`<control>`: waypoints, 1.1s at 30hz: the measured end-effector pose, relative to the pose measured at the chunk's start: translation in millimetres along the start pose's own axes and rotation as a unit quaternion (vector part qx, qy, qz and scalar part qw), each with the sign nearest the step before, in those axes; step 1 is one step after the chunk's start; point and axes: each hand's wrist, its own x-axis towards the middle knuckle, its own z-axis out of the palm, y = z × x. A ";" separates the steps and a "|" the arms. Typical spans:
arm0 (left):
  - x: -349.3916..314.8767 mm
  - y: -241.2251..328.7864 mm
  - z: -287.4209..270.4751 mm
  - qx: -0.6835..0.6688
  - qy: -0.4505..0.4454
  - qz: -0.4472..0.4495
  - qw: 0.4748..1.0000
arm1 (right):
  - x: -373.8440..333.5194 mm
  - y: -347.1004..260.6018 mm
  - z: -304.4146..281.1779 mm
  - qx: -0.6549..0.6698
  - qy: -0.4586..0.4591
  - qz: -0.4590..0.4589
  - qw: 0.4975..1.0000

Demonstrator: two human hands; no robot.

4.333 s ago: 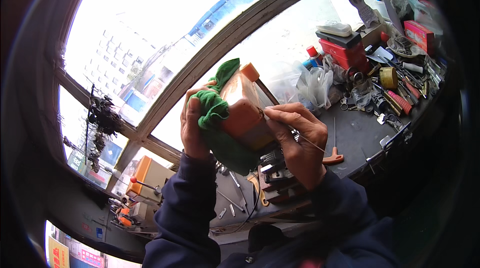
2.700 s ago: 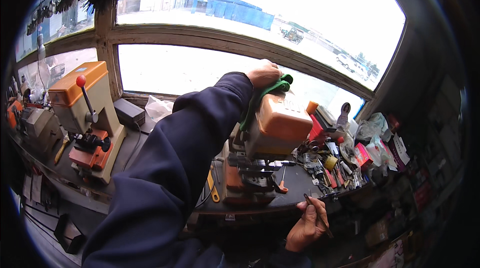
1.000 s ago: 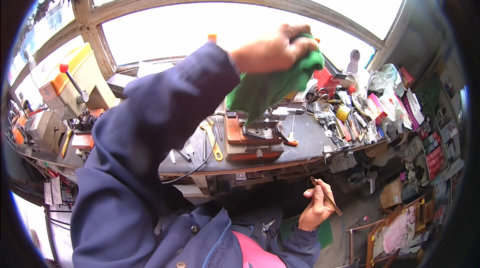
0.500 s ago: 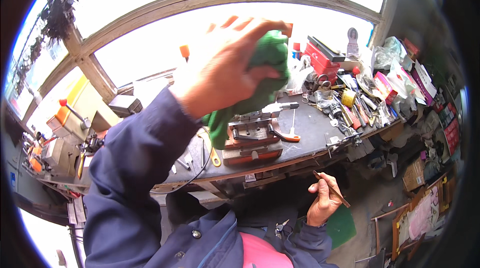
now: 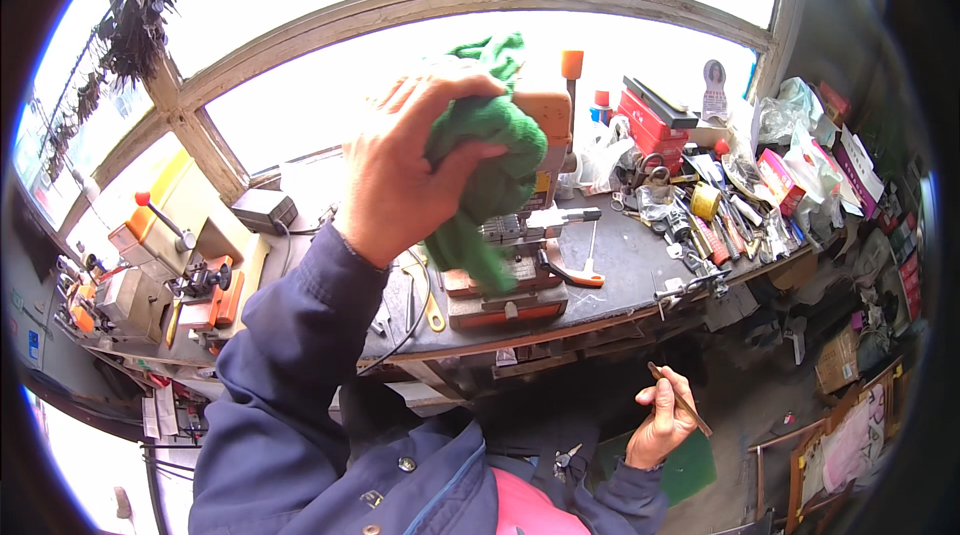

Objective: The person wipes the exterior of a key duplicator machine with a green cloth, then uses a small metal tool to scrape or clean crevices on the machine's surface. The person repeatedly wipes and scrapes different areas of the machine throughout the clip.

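My left hand (image 5: pixel 405 150) is raised over the bench, its fingers closed round a bunched green cloth (image 5: pixel 490 160). One end of the cloth hangs down in front of a small key-cutting machine (image 5: pixel 505 310) with a red-orange base and hides part of it. The cloth is up against the machine's orange top part (image 5: pixel 545 115); whether they touch I cannot tell. Low on the right, away from the bench, my right hand (image 5: pixel 662 425) pinches a thin brown stick-like tool (image 5: pixel 685 403), held at a slant.
A second orange machine (image 5: pixel 215 300) stands on the left, near a dark box (image 5: pixel 264 210). On the bench (image 5: pixel 625 260) lie an orange-handled tool (image 5: pixel 580 277) and a yellow-handled one (image 5: pixel 435 315). Loose tools (image 5: pixel 725 220) and red cases (image 5: pixel 650 125) crowd the right end. Keys (image 5: pixel 135 25) hang at the upper left.
My left hand and the cloth have moved left and lower, uncovering the machine's orange top and an upright orange-knobbed lever. My right hand has shifted slightly right and down, still holding the brown tool.
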 end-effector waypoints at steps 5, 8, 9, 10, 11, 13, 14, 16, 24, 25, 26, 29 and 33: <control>7.1 7.8 8.2 0.120 0.030 0.082 0.989 | 10.2 -1.9 12.4 0.027 -0.031 -0.021 0.999; 28.3 18.4 29.9 0.198 0.029 0.151 0.968 | 11.7 -8.4 24.0 0.040 -0.047 -0.029 0.998; 32.3 21.9 37.7 0.205 0.012 0.137 0.969 | 10.5 -10.4 27.8 0.040 -0.052 -0.031 0.997; 35.2 23.4 43.2 0.210 0.009 0.124 0.970 | 9.6 -12.2 31.0 0.045 -0.055 -0.027 0.997; 36.8 22.3 44.1 0.223 -0.005 0.123 0.967 | 8.0 -14.1 33.5 0.046 -0.060 -0.032 0.997; 32.1 17.3 40.9 0.202 0.005 0.130 0.971 | 3.6 -18.1 36.1 0.045 -0.063 -0.027 0.997; 28.9 12.1 35.5 0.170 0.022 0.145 0.974 | 1.8 -20.0 36.4 0.053 -0.056 -0.019 0.997; 12.7 2.4 18.6 0.110 0.056 0.102 0.987 | 0.0 -23.8 36.1 0.040 -0.058 -0.028 0.997; -51.0 -24.8 -14.7 -0.069 0.138 -0.120 0.981 | 16.6 -52.4 64.9 0.029 -0.134 -0.145 0.980; -60.3 -28.7 -20.7 -0.098 0.117 -0.188 0.970 | 19.5 -58.8 73.6 0.030 -0.152 -0.164 0.974; -69.6 -32.4 -24.4 -0.065 0.122 -0.186 0.973 | 22.8 -65.8 82.8 0.044 -0.165 -0.179 0.969; -104.1 -39.7 -27.7 -0.115 0.140 -0.205 0.962 | 31.4 -87.2 112.7 0.051 -0.209 -0.205 0.955; -142.1 -49.3 -25.1 -0.193 0.134 -0.220 0.947 | 44.2 -108.7 153.0 0.048 -0.257 -0.228 0.938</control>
